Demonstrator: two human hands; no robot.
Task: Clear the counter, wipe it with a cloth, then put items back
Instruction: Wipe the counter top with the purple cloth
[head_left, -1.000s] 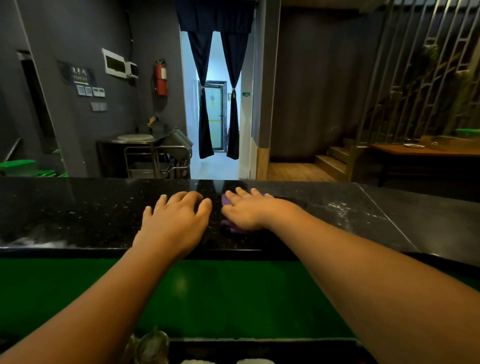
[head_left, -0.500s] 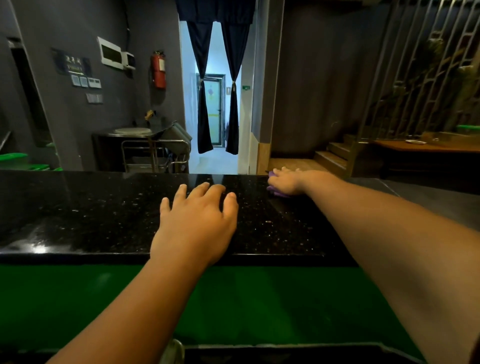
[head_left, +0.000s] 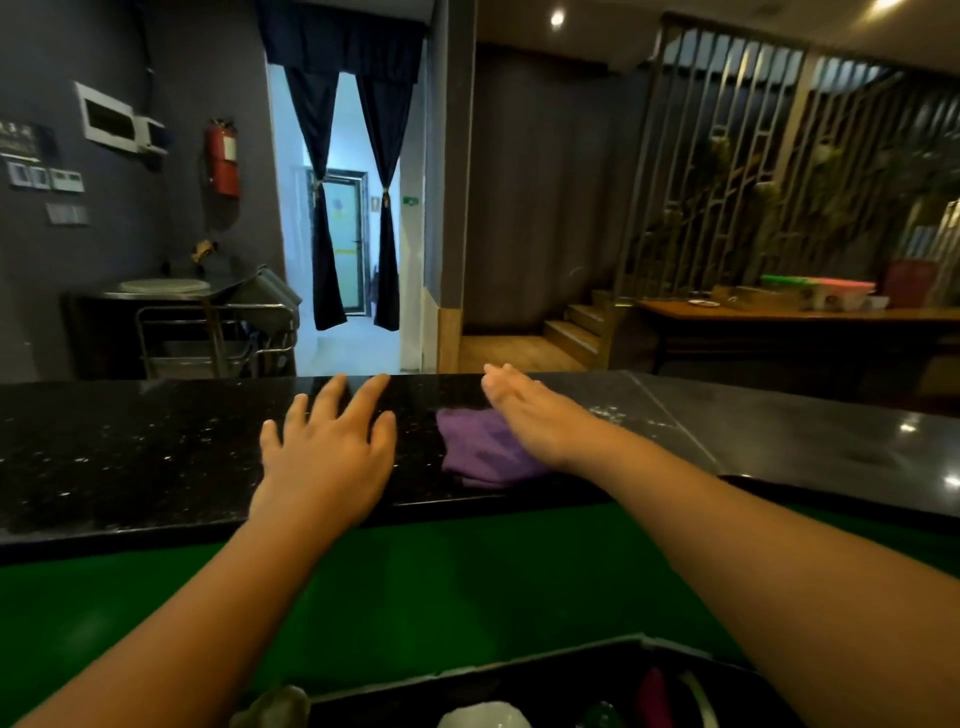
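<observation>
A black speckled stone counter (head_left: 130, 457) runs across the view. My left hand (head_left: 327, 452) lies flat on it with fingers spread and straight. A purple cloth (head_left: 480, 452) sits bunched on the counter just right of that hand. My right hand (head_left: 535, 415) presses flat on the cloth's right part, fingers straight and reaching toward the far edge. Pale smears (head_left: 613, 413) mark the counter to the right of the cloth.
Below the counter runs a green ledge (head_left: 441, 582). A dark tub (head_left: 545, 691) at the bottom edge holds dishes. Beyond the counter are a metal cart (head_left: 208, 332), a curtained doorway (head_left: 348, 208), steps (head_left: 576, 327) and a wooden table (head_left: 779, 312) with containers.
My right hand has drawn the purple cloth back from the far edge toward the near edge and a little left. The left hand has stayed flat on the counter.
</observation>
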